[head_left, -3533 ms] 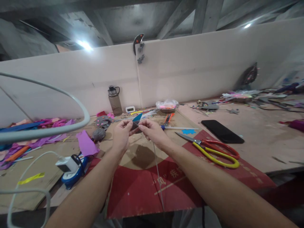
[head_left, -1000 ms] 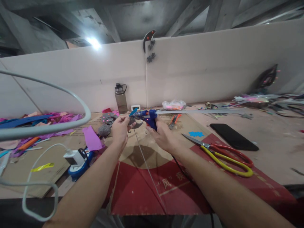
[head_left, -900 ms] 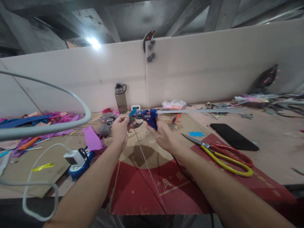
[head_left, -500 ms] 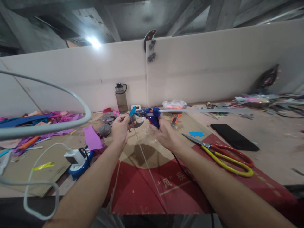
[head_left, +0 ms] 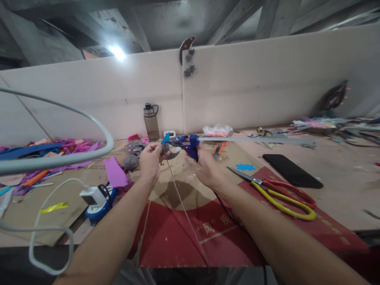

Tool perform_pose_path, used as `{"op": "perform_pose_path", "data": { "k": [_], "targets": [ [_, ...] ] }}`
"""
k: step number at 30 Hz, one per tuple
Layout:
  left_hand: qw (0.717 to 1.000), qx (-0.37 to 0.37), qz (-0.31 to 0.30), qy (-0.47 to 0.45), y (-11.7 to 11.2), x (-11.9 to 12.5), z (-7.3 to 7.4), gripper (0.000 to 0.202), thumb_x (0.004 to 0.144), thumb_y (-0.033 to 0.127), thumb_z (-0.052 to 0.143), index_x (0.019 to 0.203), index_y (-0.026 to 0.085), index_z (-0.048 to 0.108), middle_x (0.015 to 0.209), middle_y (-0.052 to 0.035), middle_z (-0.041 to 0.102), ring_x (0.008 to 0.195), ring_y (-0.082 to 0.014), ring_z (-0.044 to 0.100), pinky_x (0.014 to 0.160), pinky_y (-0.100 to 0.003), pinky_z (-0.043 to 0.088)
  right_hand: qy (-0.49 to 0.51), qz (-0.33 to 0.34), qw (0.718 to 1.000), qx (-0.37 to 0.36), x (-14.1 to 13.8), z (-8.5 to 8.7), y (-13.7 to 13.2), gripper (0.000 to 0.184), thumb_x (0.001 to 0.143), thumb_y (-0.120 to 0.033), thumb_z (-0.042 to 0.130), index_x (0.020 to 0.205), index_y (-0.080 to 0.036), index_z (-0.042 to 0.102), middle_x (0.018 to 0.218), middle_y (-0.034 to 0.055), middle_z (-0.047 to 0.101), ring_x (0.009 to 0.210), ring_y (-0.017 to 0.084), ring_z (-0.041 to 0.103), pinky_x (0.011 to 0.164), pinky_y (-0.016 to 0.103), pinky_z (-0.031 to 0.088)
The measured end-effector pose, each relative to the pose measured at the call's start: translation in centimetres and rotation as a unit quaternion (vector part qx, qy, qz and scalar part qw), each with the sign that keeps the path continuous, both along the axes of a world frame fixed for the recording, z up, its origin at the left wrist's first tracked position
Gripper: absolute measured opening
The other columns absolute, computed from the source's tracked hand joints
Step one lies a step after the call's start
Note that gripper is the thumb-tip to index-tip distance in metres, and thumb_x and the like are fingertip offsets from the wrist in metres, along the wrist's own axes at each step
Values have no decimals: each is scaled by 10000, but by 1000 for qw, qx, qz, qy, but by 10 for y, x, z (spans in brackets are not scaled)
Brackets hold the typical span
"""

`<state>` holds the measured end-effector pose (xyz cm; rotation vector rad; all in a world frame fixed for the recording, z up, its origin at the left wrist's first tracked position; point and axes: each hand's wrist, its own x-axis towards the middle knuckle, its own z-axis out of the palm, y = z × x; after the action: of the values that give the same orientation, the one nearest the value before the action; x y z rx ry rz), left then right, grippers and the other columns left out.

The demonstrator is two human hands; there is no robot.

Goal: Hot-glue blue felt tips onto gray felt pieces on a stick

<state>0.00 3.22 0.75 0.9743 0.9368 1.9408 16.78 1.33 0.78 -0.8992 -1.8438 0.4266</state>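
My left hand (head_left: 150, 161) is closed in a pinch on a small blue paper piece (head_left: 165, 138) fixed to a thin wire stem (head_left: 181, 202) that runs down toward me. My right hand (head_left: 206, 168) grips a blue hot glue gun (head_left: 188, 143), whose nozzle points left and touches the blue piece. A long clear glue stick (head_left: 237, 138) sticks out of the gun's back to the right. Both hands hover above the brown and red cardboard sheet (head_left: 178, 225).
Red and yellow scissors (head_left: 276, 194) and a black phone (head_left: 292, 171) lie to the right. A water bottle (head_left: 151, 123) stands by the white partition. Purple paper scraps (head_left: 114, 173), a blue power strip with a white plug (head_left: 96, 200) and white cables (head_left: 59, 160) occupy the left.
Earlier both hands held only the blue piece; since then my right hand has taken the glue gun and brought its nozzle to the piece. Over the last second the hands barely shift.
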Motion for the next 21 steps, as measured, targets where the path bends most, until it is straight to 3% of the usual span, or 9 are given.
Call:
{"op": "perform_pose_path", "data": {
  "k": [13, 21],
  "targets": [
    [1000, 6, -7, -4, 0, 0, 0, 162, 602, 251, 695, 658, 147, 584, 618, 32, 549, 584, -75, 528, 650, -284, 532, 26, 7, 999, 26, 1, -2, 3, 260, 803, -231, 453, 1047, -165, 513, 941, 87, 576, 824, 207, 524, 799, 367, 417],
    [1000, 6, -10, -1, 0, 0, -1, 156, 608, 251, 691, 670, 152, 589, 686, 9, 592, 626, -95, 561, 632, -278, 527, 38, 4, 998, 43, 1, -4, 8, 307, 806, -213, 454, 1105, -161, 500, 1024, 95, 568, 913, 214, 515, 868, 376, 391]
  ]
}}
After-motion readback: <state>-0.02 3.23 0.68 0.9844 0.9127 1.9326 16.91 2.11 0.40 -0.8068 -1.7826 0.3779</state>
